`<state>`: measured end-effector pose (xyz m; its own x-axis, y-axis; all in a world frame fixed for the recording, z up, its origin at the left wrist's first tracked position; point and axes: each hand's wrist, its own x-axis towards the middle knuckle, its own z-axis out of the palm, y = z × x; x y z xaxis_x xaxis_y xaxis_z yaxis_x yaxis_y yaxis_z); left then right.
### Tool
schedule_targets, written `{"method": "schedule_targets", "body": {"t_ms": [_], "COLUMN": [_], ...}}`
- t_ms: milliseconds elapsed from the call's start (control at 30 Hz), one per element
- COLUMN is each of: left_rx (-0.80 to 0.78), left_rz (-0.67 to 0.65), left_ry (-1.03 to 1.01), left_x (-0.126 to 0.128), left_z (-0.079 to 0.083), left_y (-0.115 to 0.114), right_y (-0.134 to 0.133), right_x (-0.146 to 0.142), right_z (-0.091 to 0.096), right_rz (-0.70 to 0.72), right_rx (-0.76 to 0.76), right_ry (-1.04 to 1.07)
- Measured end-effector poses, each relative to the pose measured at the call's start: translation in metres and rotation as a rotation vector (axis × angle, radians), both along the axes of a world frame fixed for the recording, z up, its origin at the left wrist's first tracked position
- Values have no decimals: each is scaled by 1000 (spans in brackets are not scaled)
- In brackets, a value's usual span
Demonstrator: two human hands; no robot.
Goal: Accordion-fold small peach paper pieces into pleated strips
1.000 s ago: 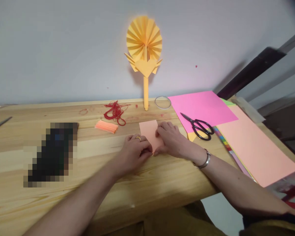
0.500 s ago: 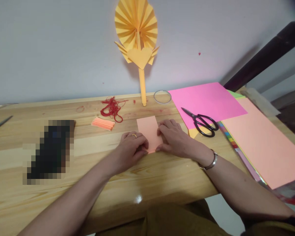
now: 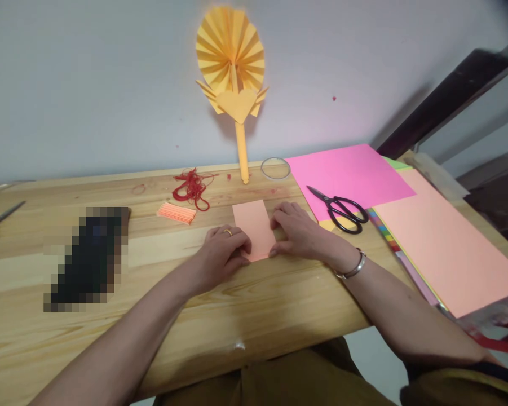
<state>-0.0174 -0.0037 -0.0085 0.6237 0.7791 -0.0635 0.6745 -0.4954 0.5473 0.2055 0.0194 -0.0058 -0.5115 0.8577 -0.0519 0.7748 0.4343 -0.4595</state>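
A small salmon-pink paper rectangle [image 3: 254,226] lies flat on the wooden table [image 3: 254,304] in front of me. My left hand [image 3: 220,254], with a ring on one finger, rests curled at the paper's near left corner, fingertips pressed on its edge. My right hand [image 3: 299,232], a metal bracelet on its wrist, lies on the paper's right edge with its fingers bent and pressing down. Neither hand lifts the paper off the table.
Black scissors [image 3: 337,210] lie on a bright pink sheet [image 3: 350,172] to the right, beside a large salmon sheet [image 3: 444,242]. A yellow paper fan [image 3: 232,67] leans on the wall. Red string [image 3: 191,187], a pleated orange strip [image 3: 176,213], a tape ring [image 3: 275,168] and a blurred dark object [image 3: 88,256] lie behind and left.
Both hands have slid slightly apart along the paper's near edge, uncovering more of it. The view has shifted a little.
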Motion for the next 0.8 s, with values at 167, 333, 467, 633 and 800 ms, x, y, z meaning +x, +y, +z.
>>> {"method": "schedule_targets", "body": {"t_ms": [167,333,467,633,800], "left_rx": [-13,-46,-92,101,317], "left_rz": [-6,-57,54,167,19], "left_ry": [-9,-37,-123,-75,142], "left_x": [-2,-6,-3,12,26], "left_z": [1,5,14,16,4], "left_y": [1,5,3,-15,-33], "right_y": [0,-3,-5,-7,-6], "right_x": [0,0,1,1,0], "right_z": [2,5,7,8,9], "right_rz": [15,26,30,33,43], "right_rx": [-3,19,23,39,44], "right_ry": [12,-2,-5,-3,-23]}}
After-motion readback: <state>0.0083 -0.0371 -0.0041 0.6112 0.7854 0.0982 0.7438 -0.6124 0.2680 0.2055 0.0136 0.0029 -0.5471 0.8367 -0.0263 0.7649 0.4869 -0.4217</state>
